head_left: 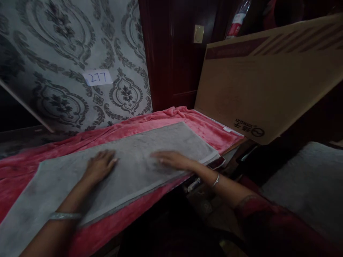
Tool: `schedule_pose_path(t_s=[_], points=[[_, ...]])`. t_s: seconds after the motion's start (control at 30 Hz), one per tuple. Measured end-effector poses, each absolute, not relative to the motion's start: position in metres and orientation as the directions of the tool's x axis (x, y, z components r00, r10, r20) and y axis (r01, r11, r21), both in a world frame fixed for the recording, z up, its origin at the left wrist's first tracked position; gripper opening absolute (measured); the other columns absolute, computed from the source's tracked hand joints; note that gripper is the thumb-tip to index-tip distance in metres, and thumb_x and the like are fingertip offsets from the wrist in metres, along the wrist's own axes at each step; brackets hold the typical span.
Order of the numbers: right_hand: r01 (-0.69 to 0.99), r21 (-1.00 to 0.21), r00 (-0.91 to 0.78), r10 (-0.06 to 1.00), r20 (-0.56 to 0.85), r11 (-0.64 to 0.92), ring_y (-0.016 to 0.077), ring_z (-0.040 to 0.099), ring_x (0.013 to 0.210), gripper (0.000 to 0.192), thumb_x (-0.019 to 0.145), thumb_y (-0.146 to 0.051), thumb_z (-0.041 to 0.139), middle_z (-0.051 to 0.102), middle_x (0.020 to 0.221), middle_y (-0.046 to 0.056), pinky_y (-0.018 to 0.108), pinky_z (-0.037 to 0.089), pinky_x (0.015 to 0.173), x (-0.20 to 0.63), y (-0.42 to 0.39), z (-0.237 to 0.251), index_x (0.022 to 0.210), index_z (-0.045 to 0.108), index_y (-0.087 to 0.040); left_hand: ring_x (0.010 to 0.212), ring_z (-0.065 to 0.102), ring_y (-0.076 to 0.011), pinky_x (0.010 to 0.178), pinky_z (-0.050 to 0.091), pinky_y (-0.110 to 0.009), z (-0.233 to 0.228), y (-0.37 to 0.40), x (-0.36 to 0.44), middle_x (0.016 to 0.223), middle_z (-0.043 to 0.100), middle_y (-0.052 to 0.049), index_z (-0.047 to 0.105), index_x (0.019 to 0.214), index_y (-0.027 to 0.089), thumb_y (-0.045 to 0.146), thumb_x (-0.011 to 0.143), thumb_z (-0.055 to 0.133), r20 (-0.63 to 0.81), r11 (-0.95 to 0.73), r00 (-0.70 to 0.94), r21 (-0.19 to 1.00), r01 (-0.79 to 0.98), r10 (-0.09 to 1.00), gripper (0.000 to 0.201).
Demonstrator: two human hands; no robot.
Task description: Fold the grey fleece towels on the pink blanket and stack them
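Observation:
A long grey towel point(166, 142) lies spread flat on a pink blanket point(209, 128) that covers a table. My left hand point(100, 165) rests palm down on the towel's middle, fingers together. My right hand point(173, 159) lies flat on the towel a little to the right, fingers stretched toward the left. Neither hand grips anything. Each wrist carries a silver bangle.
A large cardboard box point(257, 85) leans at the table's right end. Patterned wallpaper with a paper label reading 277 point(97, 77) stands behind. A dark wooden door point(177, 53) is beyond. A phone point(216, 163) sits at the towel's right corner. A grey rug point(308, 189) lies at right.

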State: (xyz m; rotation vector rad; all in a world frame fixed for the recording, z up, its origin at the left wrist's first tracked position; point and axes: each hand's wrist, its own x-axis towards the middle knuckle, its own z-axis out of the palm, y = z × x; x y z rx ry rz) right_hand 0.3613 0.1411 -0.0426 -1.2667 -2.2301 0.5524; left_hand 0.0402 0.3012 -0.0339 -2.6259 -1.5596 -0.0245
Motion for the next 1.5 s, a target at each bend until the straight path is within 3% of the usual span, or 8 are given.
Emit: schedule_pose_path(t_s=[0.13, 0.27, 0.8, 1.0, 1.17, 1.27, 1.37, 1.5], points=[[0.961, -0.256, 0.167, 0.961, 0.219, -0.108, 0.0341, 0.019, 0.151, 0.060, 0.104, -0.049, 0.042, 0.028, 0.163, 0.012, 0.058, 0.017, 0.120, 0.433, 0.145, -0.050, 0.157, 0.036, -0.021, 0.153, 0.017, -0.0364, 0.120, 0.018, -0.061, -0.052, 0.255, 0.095, 0.167, 0.023, -0.006, 0.035, 0.156, 0.029, 0.051, 0.097, 0.041, 0.028, -0.779, 0.779, -0.006, 0.627, 0.626, 0.063], [0.930, -0.094, 0.361, 0.930, 0.064, -0.355, 0.0359, 0.019, 0.151, 0.062, 0.103, -0.057, 0.034, 0.024, 0.164, 0.008, 0.063, 0.020, 0.117, 0.467, 0.122, -0.086, 0.159, 0.031, -0.029, 0.154, 0.012, -0.0366, 0.120, 0.012, -0.065, -0.075, 0.224, 0.111, 0.167, 0.023, -0.003, 0.034, 0.156, 0.034, 0.053, 0.099, 0.041, 0.016, -0.853, 0.853, 0.035, 0.520, 0.521, 0.061], [0.941, -0.071, 0.338, 0.935, 0.106, -0.331, 0.0365, 0.023, 0.149, 0.065, 0.102, -0.061, 0.023, 0.025, 0.164, 0.006, 0.065, 0.023, 0.115, 0.476, 0.112, -0.110, 0.158, 0.032, -0.030, 0.155, 0.012, -0.0316, 0.123, 0.015, -0.060, -0.073, 0.167, 0.056, 0.168, 0.017, -0.004, 0.024, 0.159, 0.034, 0.051, 0.101, 0.040, -0.052, -0.886, 0.897, 0.137, 0.443, 0.440, 0.062], [0.934, -0.124, 0.349, 0.932, 0.100, -0.336, 0.0368, 0.025, 0.148, 0.060, 0.102, -0.052, 0.033, 0.031, 0.162, 0.008, 0.064, 0.025, 0.116, 0.474, 0.110, -0.101, 0.155, 0.040, -0.025, 0.152, 0.025, -0.0273, 0.123, 0.024, -0.053, -0.068, 0.145, 0.028, 0.163, 0.030, -0.004, 0.028, 0.158, 0.034, 0.049, 0.100, 0.043, -0.013, -0.869, 0.883, 0.169, 0.465, 0.470, 0.061], [0.936, -0.352, 0.109, 0.951, 0.288, -0.001, 0.0307, 0.052, 0.129, 0.049, 0.097, -0.043, 0.045, 0.059, 0.139, 0.013, 0.049, 0.040, 0.109, 0.464, 0.103, -0.090, 0.134, 0.063, -0.019, 0.135, 0.051, -0.0231, 0.113, 0.043, -0.045, -0.051, 0.144, 0.052, 0.145, 0.058, -0.004, 0.056, 0.142, 0.032, 0.039, 0.102, 0.038, 0.089, -0.830, 0.845, 0.270, 0.489, 0.527, 0.044], [0.901, -0.392, -0.054, 0.943, 0.329, 0.189, 0.0285, 0.061, 0.107, 0.043, 0.091, -0.041, 0.057, 0.068, 0.114, 0.012, 0.044, 0.047, 0.097, 0.442, 0.099, -0.082, 0.127, 0.067, -0.020, 0.129, 0.054, -0.0245, 0.110, 0.044, -0.045, -0.047, 0.137, 0.102, 0.140, 0.060, -0.009, 0.056, 0.140, 0.024, 0.035, 0.101, 0.042, 0.189, -0.867, 0.865, 0.292, 0.403, 0.465, 0.043], [0.895, -0.383, -0.136, 0.957, 0.256, 0.230, 0.0239, 0.062, 0.095, 0.038, 0.087, -0.031, 0.065, 0.068, 0.105, 0.010, 0.036, 0.048, 0.088, 0.422, 0.100, -0.078, 0.122, 0.067, -0.017, 0.128, 0.052, -0.0280, 0.106, 0.045, -0.046, -0.053, 0.123, 0.156, 0.142, 0.056, -0.013, 0.049, 0.144, 0.020, 0.036, 0.098, 0.052, 0.181, -0.902, 0.899, 0.252, 0.350, 0.399, 0.049], [0.891, -0.398, -0.150, 0.970, 0.193, 0.217, 0.0179, 0.061, 0.083, 0.016, 0.086, -0.016, 0.059, 0.069, 0.094, 0.005, 0.027, 0.044, 0.076, 0.414, 0.111, -0.082, 0.100, 0.068, -0.017, 0.117, 0.051, -0.0331, 0.095, 0.045, -0.051, -0.069, 0.106, 0.194, 0.131, 0.058, -0.015, 0.050, 0.142, 0.019, 0.043, 0.093, 0.060, 0.162, -0.895, 0.882, 0.137, 0.425, 0.443, 0.055]])
